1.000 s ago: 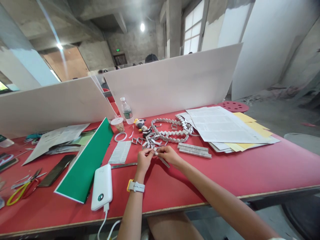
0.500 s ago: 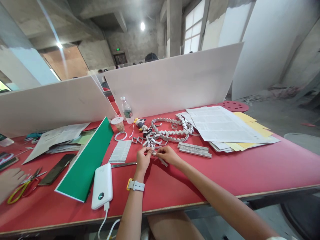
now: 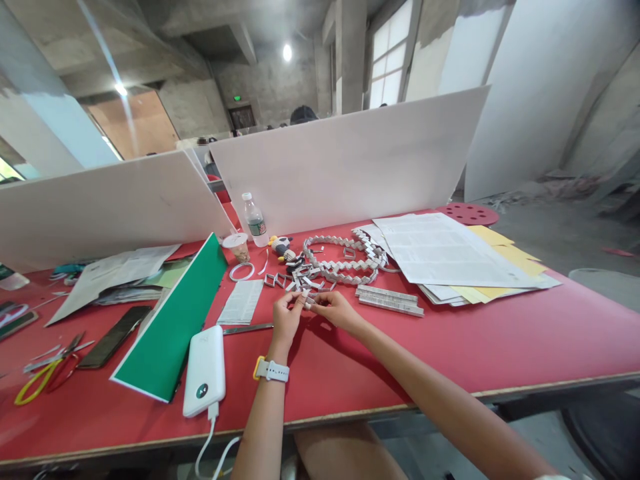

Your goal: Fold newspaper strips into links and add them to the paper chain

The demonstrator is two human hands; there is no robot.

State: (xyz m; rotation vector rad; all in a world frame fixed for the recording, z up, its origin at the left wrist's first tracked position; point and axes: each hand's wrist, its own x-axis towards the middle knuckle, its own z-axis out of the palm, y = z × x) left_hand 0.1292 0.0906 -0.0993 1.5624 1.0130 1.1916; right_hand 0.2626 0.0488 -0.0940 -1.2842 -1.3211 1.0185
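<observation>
My left hand (image 3: 289,318) and my right hand (image 3: 334,310) meet over the red table, fingertips pinched together on a small folded paper strip (image 3: 307,300). Much of the strip is hidden by the fingers. Just beyond them lies a pile of small folded paper pieces (image 3: 301,277). A zigzag chain of folded paper (image 3: 345,265) curves in loops behind the pile. Right of my right hand lie flat paper strips (image 3: 390,300). A folded printed sheet (image 3: 241,302) rests left of my left hand.
A white power bank (image 3: 204,370) with a cable and a green board (image 3: 175,320) stand at left, beside scissors (image 3: 50,373) and a dark phone (image 3: 114,337). A bottle (image 3: 256,221) and lidded cup (image 3: 237,247) are behind. Large paper sheets (image 3: 450,250) lie at right.
The strip that stuck out below my fingers toward the lower right no longer shows there. Another person's hand at the far left has gone out of view.
</observation>
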